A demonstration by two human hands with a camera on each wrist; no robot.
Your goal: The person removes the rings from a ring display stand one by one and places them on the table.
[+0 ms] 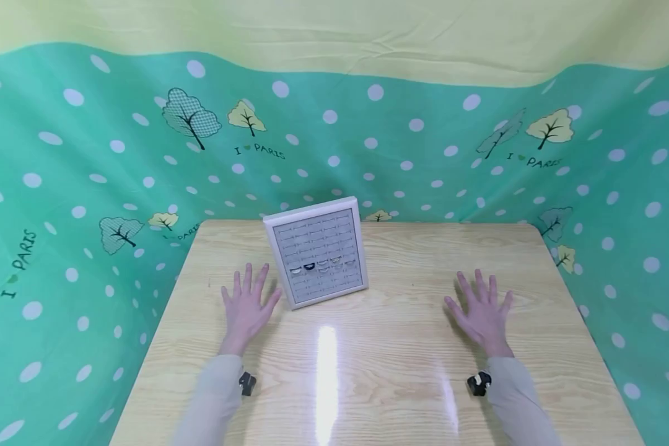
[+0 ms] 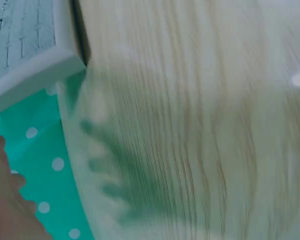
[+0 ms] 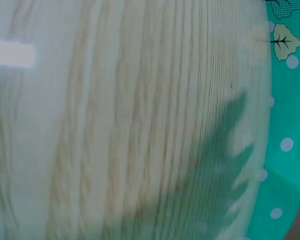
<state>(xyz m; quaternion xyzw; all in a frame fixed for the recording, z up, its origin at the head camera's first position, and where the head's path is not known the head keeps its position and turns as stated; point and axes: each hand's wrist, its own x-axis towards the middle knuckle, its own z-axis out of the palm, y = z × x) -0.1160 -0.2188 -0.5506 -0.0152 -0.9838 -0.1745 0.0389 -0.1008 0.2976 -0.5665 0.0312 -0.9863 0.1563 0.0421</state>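
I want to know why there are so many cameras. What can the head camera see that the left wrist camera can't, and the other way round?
Only the head camera shows both hands, the left hand and the right hand, open with spread fingers over the table, plus the whole ring tray with a few rings in one row, and the tree-patterned cloth. Only the left wrist camera shows the tray's corner up close and the hand's blurry shadow on the wood. Both show the tray, the wooden table and the green dotted cloth.
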